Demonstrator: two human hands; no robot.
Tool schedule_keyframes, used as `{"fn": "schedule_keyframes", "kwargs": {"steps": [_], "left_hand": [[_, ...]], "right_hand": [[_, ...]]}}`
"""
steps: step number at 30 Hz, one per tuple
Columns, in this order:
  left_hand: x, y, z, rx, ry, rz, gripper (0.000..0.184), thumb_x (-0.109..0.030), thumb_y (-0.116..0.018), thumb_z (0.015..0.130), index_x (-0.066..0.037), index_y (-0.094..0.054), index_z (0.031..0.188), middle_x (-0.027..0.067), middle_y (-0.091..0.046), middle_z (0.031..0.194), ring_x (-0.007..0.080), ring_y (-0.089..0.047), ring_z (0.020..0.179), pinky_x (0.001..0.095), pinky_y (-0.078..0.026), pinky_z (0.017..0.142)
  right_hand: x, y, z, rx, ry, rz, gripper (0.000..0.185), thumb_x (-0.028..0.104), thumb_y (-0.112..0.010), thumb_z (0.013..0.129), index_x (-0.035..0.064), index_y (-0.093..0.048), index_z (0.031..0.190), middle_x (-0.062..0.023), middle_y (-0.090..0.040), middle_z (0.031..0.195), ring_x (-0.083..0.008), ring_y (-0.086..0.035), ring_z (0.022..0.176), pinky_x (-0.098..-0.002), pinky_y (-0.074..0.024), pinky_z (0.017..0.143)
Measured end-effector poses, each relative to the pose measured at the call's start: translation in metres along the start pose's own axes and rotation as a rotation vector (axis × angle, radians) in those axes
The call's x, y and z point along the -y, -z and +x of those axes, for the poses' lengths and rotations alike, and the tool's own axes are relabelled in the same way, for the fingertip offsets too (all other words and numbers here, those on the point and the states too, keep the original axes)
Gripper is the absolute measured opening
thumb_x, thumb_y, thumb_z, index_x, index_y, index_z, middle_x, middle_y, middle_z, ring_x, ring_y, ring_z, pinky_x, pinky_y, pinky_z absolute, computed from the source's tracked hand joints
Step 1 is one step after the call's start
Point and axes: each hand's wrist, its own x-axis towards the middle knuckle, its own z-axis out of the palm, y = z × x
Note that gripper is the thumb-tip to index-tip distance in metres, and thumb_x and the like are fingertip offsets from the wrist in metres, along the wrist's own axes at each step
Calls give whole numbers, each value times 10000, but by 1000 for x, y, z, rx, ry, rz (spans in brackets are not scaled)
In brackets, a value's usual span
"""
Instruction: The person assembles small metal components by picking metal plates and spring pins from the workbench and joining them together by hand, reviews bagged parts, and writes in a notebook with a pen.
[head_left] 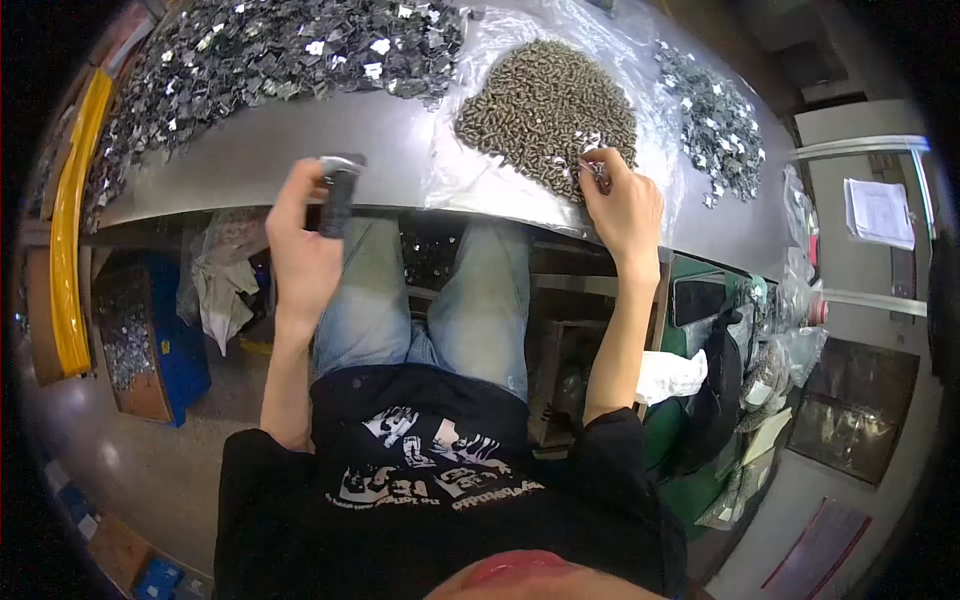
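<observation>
My left hand [303,245] is closed around a dark block-like piece [342,198] with a shiny top end, held upright just in front of the table edge. Its exact kind is not clear. At the near right side of a heap of small brass-coloured screw-like parts [540,100], my right hand [625,210] has thumb and fingers pinched together. A small shiny bit shows near those fingertips, too small to name. Under the heap lies a clear plastic sheet [455,170] on the grey metal table [250,150].
Many small dark metal pieces [270,50] cover the table's far left. A smaller pile of similar pieces [712,130] lies at the right. Below left stands a blue bin [185,340] near a yellow strip [75,230]. A phone [698,300] and plastic bags lie at the right.
</observation>
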Motion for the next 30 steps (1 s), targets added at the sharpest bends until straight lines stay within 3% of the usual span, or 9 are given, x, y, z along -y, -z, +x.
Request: {"fn": "schedule_keyframes", "kwargs": {"steps": [3,5,8,9,11,17,24,27,30], "left_hand": [[-24,-14,-18,179,152,-331,212,78,-571,907,-23,-664,1068,22,-696,988,95,-642,891,246,-514,824],[-38,-27,-26,295,208,-474,189,59,-590,901,-21,-660,1057,25,-709,966,100,-658,868,244,-519,798],[-57,-40,-33,269,255,-584,55,-63,-600,998,-11,-617,996,44,-696,948,92,-653,873,234,-494,779],[-64,-42,-35,223,256,-618,84,-83,-583,1024,-11,-604,987,40,-685,927,88,-641,859,232,-485,774],[-75,-37,-38,192,242,-622,102,-88,-559,1041,-14,-593,979,32,-662,907,85,-616,832,233,-476,763],[-84,-24,-48,168,214,-575,104,-72,-535,1043,-15,-582,971,31,-628,896,85,-593,807,235,-471,746],[-86,-14,-54,40,130,-428,75,-66,-557,1009,-10,-577,963,72,-654,923,132,-678,816,264,-500,733],[-75,-12,-59,99,10,-400,85,-35,-629,991,17,-621,1058,88,-730,1008,130,-714,925,239,-553,727],[-74,-8,-65,175,115,-583,146,-53,-624,1002,8,-611,1134,84,-709,1013,150,-701,873,255,-550,676]], "right_hand": [[7,6,-2,-48,23,174,121,202,-717,929,122,-712,1020,-85,-644,630,-246,-632,549,-379,-440,542],[33,16,-15,-23,26,523,146,63,-752,896,84,-732,1039,-13,-591,607,-51,-509,522,-255,-357,491],[82,25,-38,-18,301,663,174,29,-774,853,79,-726,1012,-19,-641,642,-67,-588,513,-239,-447,509],[95,21,-41,-99,361,702,199,-39,-789,816,76,-734,968,36,-557,554,-23,-470,463,-204,-344,457],[101,20,-43,-104,458,605,209,33,-809,800,80,-734,990,-40,-710,712,-112,-627,515,-259,-471,493],[112,8,-49,-123,457,838,209,27,-818,781,75,-750,972,-35,-701,696,-128,-634,537,-257,-462,485],[107,18,-46,-203,585,672,214,-6,-869,746,33,-739,911,-24,-700,670,-94,-581,478,-222,-405,457],[111,21,-48,-229,614,676,231,30,-897,733,40,-734,896,-8,-666,634,-94,-536,456,-231,-377,440],[111,17,-52,-285,627,695,251,78,-921,724,46,-727,880,5,-642,612,-94,-510,447,-237,-362,430]]}}
